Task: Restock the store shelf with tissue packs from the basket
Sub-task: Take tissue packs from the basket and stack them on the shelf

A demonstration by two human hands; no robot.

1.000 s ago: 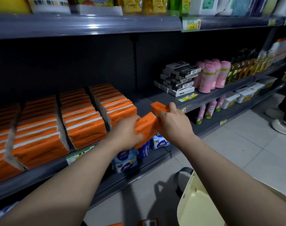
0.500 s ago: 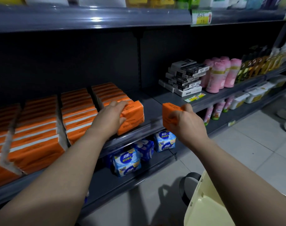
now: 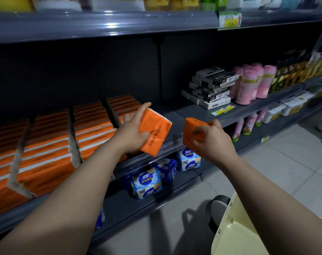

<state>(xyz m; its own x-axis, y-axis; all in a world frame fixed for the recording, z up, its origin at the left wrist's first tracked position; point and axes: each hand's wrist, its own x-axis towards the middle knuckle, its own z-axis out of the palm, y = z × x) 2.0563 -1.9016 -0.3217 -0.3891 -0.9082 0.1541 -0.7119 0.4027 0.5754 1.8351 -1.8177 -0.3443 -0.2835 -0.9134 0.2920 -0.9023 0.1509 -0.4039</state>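
Your left hand grasps a tilted tissue pack, thumb pressed on its orange printed face and fingers reaching up behind its top edge. The pack hangs slanted in the air over the front lip of the middle shelf, just beside the rightmost row of the stocked orange packs. Your right hand grips a second tissue pack, fingers curled over its near side, and holds it in front of the shelf edge, with a gap between it and the tilted tissue pack. To the left, the stocked orange packs stand in rows running back into the shelf. Farther right on the same shelf sit stacked black-and-white boxes, then pink bottles. On the shelf below, under your hands, lie blue-and-white packets. The pale yellow basket is at the lower right beneath your right forearm, above the tiled floor; what it holds is out of sight.
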